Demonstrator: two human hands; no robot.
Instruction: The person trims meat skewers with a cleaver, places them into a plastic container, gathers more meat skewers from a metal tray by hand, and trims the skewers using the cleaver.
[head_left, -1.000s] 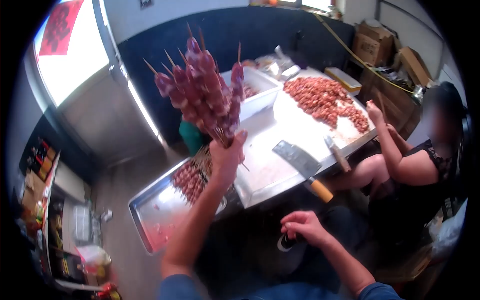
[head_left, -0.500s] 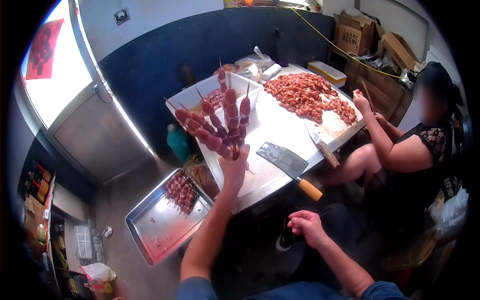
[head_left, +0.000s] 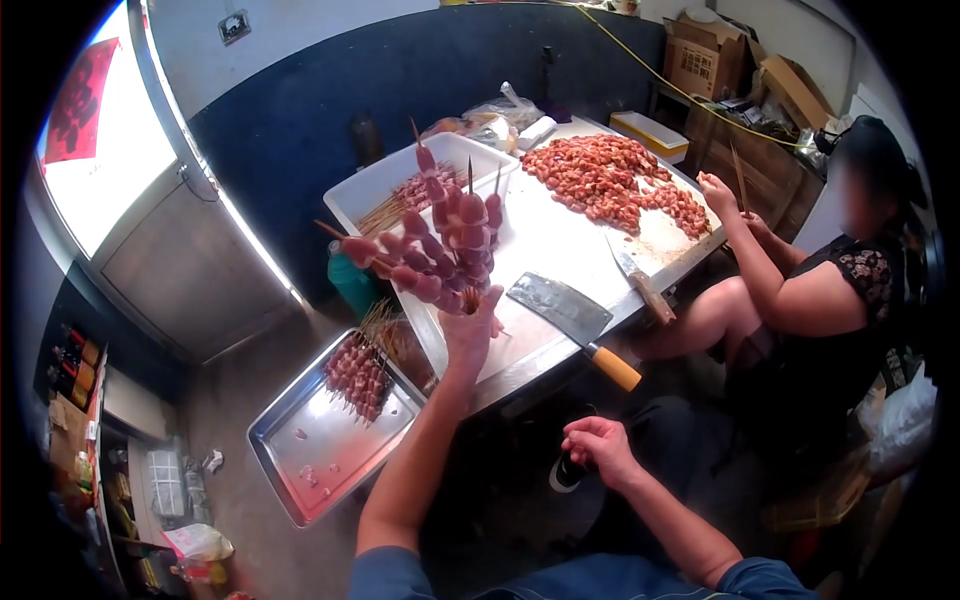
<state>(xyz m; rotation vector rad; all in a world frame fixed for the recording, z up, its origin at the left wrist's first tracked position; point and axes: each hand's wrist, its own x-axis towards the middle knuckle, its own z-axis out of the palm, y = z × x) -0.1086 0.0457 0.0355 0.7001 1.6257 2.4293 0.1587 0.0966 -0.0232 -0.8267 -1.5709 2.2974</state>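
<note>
Clasping meat skewers (head_left: 468, 240) in closed left hand (head_left: 467, 332), splaying them upward; likely needing firm, low grip against slipping. Holding right hand (head_left: 606, 450) half-curled, apparently empty.

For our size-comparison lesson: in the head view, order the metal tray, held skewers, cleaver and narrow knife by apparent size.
1. Metal tray and held skewers: too alike to rank, the skewers seeming nearer the camera.
2. Cleaver.
3. Narrow knife.

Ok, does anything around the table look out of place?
Yes: the cleaver and the knife both jut handle-first past the edge of the table, where they might get knocked. Loose scraps also lie in the metal tray.
</note>
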